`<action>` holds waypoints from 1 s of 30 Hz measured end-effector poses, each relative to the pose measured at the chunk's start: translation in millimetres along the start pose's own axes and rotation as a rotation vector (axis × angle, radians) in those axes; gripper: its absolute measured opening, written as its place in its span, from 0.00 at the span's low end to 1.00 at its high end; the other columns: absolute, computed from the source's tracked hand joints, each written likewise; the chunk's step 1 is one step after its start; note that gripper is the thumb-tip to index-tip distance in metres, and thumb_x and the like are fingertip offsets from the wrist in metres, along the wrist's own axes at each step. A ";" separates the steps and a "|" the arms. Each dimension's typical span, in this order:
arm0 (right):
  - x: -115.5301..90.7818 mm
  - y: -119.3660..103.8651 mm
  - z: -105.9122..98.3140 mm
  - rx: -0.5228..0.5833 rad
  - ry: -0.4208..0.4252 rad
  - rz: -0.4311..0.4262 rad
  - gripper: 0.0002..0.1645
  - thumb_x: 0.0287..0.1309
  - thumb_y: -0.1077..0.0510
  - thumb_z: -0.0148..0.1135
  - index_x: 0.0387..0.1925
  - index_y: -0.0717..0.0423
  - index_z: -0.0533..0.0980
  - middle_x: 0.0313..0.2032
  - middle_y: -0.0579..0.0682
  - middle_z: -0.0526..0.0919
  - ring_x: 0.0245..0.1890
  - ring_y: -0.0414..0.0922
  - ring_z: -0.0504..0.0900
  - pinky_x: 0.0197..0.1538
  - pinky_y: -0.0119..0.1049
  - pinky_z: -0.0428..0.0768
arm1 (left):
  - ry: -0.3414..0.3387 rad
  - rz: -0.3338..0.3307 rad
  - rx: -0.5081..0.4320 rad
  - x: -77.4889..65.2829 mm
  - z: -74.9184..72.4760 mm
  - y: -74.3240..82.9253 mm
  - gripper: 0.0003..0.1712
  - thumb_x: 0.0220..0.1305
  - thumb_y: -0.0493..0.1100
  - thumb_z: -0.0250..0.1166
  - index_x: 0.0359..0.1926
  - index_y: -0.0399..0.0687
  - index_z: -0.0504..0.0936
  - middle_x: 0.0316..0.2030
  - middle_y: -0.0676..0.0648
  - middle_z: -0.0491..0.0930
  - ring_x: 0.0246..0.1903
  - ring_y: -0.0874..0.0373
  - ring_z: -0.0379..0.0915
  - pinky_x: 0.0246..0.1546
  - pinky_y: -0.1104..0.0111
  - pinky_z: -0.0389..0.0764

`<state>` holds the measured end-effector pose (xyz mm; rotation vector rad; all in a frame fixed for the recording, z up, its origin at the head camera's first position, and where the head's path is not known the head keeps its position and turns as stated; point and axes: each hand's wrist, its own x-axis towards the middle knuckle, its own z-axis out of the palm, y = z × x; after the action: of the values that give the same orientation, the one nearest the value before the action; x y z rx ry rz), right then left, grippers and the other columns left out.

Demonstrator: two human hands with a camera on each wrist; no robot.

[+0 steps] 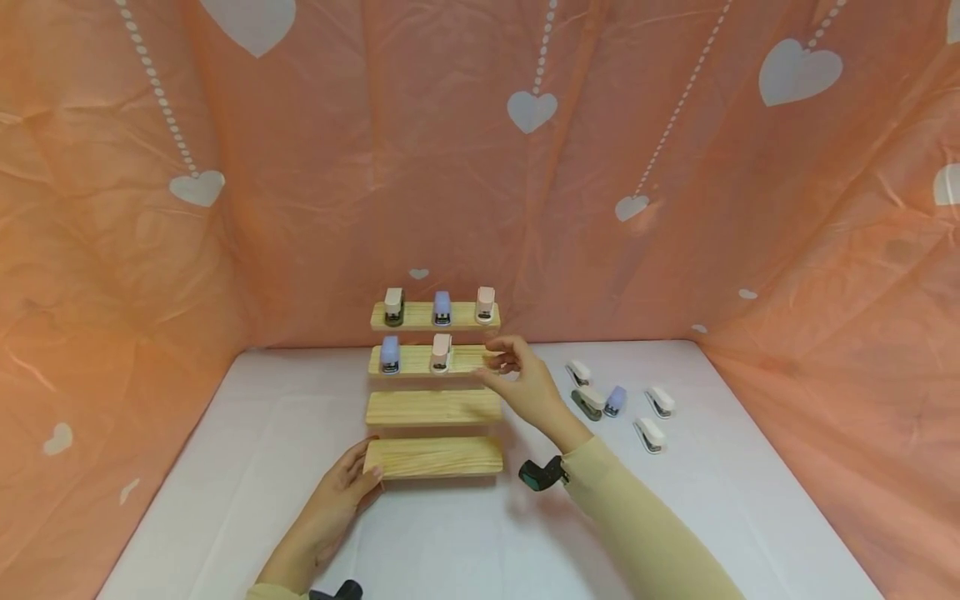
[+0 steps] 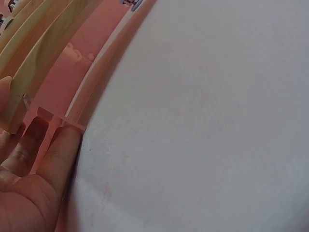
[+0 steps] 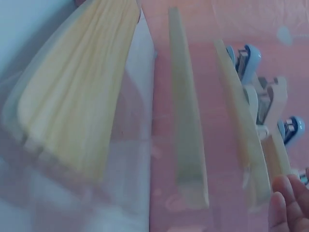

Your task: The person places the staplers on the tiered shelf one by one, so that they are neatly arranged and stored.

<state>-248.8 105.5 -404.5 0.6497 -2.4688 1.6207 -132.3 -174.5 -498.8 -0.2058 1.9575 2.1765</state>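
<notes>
A tiered stand with wooden shelves carries small staplers on its upper two levels. My left hand (image 1: 339,504) grips the left end of the lowest shelf (image 1: 435,458), thumb on the wood and fingers beneath, by a clear side panel (image 2: 60,120). At the right end of the second shelf (image 1: 408,362) is my right hand (image 1: 525,387), thumb and fingers apart with nothing seen between them. Beside it on that shelf stand a pink stapler (image 1: 441,353) and a purple stapler (image 1: 390,355). The top shelf holds a cream-and-dark stapler (image 1: 393,307), another purple stapler (image 1: 442,308) and another pink stapler (image 1: 485,305).
Right of the stand, several loose staplers lie on the white table (image 1: 720,508), among them a purple stapler (image 1: 616,401), a green-and-cream stapler (image 1: 588,402) and a white stapler (image 1: 650,435). A pink curtain with hearts (image 1: 450,192) hangs behind and at both sides.
</notes>
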 end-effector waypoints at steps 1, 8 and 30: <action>-1.8 2.3 -2.7 -0.005 0.016 -0.008 0.31 0.54 0.41 0.70 0.54 0.49 0.71 0.48 0.52 0.80 0.45 0.44 0.78 0.50 0.47 0.79 | -0.001 0.000 0.000 -0.1 -0.3 0.0 0.35 0.71 0.36 0.55 0.74 0.45 0.53 0.72 0.34 0.49 0.69 0.41 0.51 0.62 0.56 0.69; -14.8 17.6 -13.9 0.023 0.167 0.048 0.35 0.53 0.43 0.71 0.57 0.51 0.68 0.53 0.46 0.76 0.47 0.47 0.76 0.48 0.46 0.76 | -0.009 0.004 -0.002 0.5 -2.1 -1.3 0.35 0.71 0.35 0.55 0.74 0.45 0.53 0.72 0.34 0.49 0.69 0.41 0.51 0.63 0.56 0.68; -47.4 85.2 -10.3 -0.064 0.322 0.416 0.51 0.51 0.40 0.71 0.67 0.60 0.59 0.63 0.60 0.63 0.62 0.56 0.60 0.64 0.51 0.65 | -0.024 0.004 -0.008 0.2 -1.9 -0.8 0.36 0.71 0.37 0.56 0.74 0.45 0.51 0.72 0.34 0.49 0.69 0.41 0.51 0.63 0.55 0.68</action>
<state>-242.7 156.9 -487.7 -0.1423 -2.5026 1.6020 -132.4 -176.3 -499.8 -0.1759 1.9387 2.1790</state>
